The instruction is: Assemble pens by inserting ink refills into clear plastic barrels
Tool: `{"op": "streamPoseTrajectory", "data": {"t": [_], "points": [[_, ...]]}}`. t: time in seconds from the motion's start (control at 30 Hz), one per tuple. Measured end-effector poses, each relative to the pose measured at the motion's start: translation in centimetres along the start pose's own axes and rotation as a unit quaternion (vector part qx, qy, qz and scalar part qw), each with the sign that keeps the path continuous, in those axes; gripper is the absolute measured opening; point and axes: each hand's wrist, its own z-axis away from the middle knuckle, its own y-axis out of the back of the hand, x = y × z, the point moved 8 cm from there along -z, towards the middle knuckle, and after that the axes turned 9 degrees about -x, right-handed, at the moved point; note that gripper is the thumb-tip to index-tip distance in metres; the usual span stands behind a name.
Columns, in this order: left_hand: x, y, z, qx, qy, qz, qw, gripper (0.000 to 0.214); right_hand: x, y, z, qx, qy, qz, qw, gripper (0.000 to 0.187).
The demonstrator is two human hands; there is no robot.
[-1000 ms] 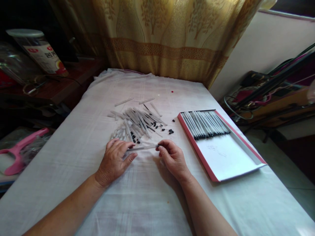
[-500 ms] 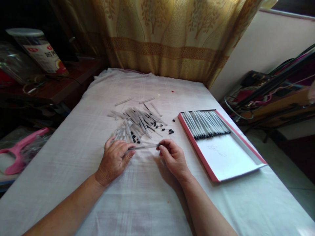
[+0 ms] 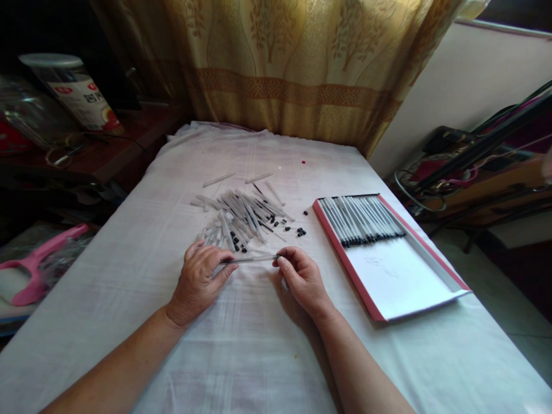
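A slim, clear pen (image 3: 255, 259) lies level between my two hands, with a dark refill showing inside. My left hand (image 3: 200, 276) is closed on its left end, thumb against fingers. At the other end, the fingertips of my right hand (image 3: 302, 280) pinch the pen near a dark tip, which they mostly cover. Just beyond my hands is a loose pile of clear pen barrels (image 3: 241, 210) and dark refills. Several small black end plugs (image 3: 301, 232) are scattered at the pile's right side and front.
A shallow red-edged box (image 3: 349, 270) at the right holds a row of pens (image 3: 362, 218) with black ends. A red bit (image 3: 303, 162) lies farther back on the white cloth (image 3: 172, 356). Left are a lidded jar (image 3: 81, 95) and a pink-handled object (image 3: 32, 264).
Both hands keep hold of the pen in almost the same place. The whole view has shifted slightly; the pile and the box look unchanged.
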Motion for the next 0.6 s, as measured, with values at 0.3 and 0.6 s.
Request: {"op": "streamPoseTrajectory", "data": {"t": [0.3,0.6], "points": [[-0.2,-0.3,-0.2,-0.024,0.003,0.015,1.0,0.019,0.4,-0.7,0.0,-0.031,-0.003,0.009,0.999,0.023],[-5.5,0.2,-2.0,-0.008,0.106,-0.15,0.983,0.031,0.8,1.3,-0.3,0.051,-0.052,-0.051,0.996,0.029]]}}
